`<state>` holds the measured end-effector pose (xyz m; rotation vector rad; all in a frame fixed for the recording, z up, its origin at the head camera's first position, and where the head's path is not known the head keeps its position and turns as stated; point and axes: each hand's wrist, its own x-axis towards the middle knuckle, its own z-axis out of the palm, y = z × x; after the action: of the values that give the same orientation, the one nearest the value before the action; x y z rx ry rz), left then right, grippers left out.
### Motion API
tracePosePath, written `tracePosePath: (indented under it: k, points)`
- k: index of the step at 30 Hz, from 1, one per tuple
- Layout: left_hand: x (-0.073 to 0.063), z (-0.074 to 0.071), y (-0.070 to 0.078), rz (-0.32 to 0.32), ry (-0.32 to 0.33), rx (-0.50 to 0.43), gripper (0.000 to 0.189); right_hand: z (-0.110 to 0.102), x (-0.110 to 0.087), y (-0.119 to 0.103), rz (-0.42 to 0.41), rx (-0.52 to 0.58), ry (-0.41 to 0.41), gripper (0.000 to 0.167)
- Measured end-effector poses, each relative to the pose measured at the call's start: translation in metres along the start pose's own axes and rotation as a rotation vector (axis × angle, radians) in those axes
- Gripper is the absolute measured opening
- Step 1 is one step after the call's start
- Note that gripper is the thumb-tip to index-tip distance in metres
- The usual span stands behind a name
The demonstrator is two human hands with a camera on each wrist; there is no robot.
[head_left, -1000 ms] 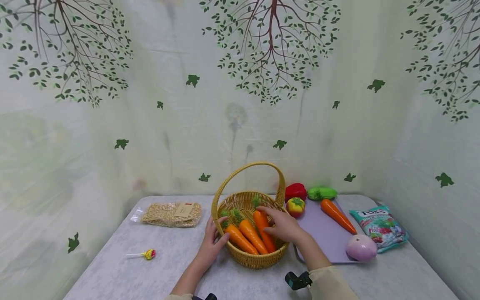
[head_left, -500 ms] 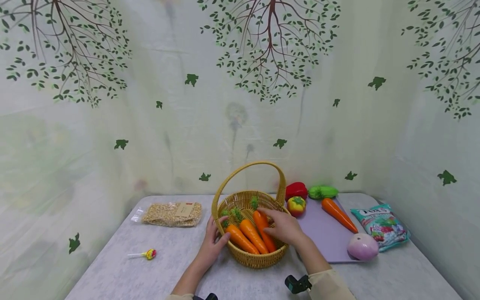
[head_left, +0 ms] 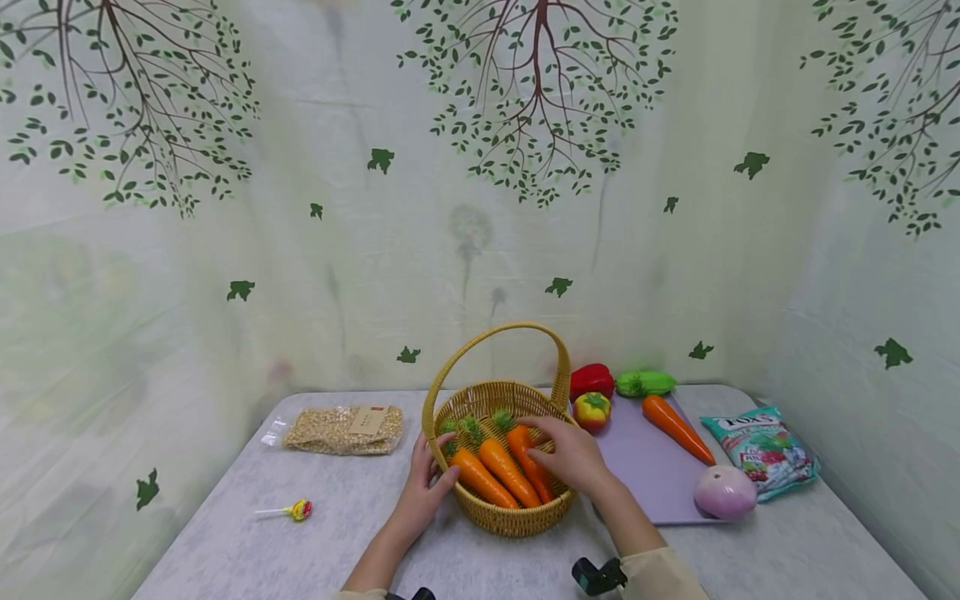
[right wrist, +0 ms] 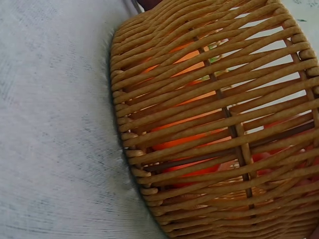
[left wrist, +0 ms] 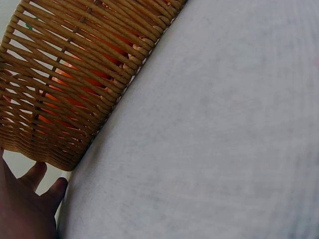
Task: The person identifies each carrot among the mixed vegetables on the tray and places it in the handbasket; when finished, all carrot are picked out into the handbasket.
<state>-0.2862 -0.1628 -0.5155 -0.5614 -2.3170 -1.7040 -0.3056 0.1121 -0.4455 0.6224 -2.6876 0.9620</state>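
Note:
A woven wicker basket (head_left: 513,522) with a tall arched handle stands on the table. Three orange carrots with green tops lie side by side in it: a left carrot (head_left: 482,479), a middle carrot (head_left: 507,468) and a right carrot (head_left: 531,467). My left hand (head_left: 422,492) holds the basket's left side by the handle's foot, thumb near the rim. Inside the basket, the fingers and thumb of my right hand (head_left: 573,458) pinch the right carrot. Through the weave of the basket (right wrist: 224,119), orange shows in the right wrist view; the right fingers are mostly hidden there.
To the right lies a lilac board (head_left: 637,475) with a loose carrot (head_left: 677,429) and a purple onion (head_left: 724,492). Red pepper (head_left: 592,381), small red-yellow pepper (head_left: 592,412) and green vegetable (head_left: 645,383) sit behind. A candy bag (head_left: 763,454), grain packet (head_left: 341,429) and lollipop (head_left: 298,509) flank these.
The right carrot's green top has shifted left and nearer, toward the middle carrot's top, with my right fingers on it. My left hand and the basket have stayed in place.

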Motion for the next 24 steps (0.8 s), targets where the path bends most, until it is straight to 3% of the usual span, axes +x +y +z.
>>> tracePosePath:
  k: [5,11,18,24]
  points:
    - [-0.001,0.000,-0.001,-0.001,-0.002,-0.011,0.050,0.001,-0.004,0.002,0.009,0.083,0.063,0.043]
    - [-0.002,-0.001,0.000,-0.012,0.004,0.000,0.049,0.003,-0.008,0.003,-0.038,0.217,0.131,0.036]
    - [-0.002,-0.001,0.002,-0.022,0.015,0.001,0.051,-0.004,-0.011,0.009,-0.028,0.420,0.107,0.034]
    - [-0.001,-0.001,0.004,-0.024,0.015,-0.009,0.051,-0.016,-0.012,0.015,-0.018,0.507,0.113,0.035]
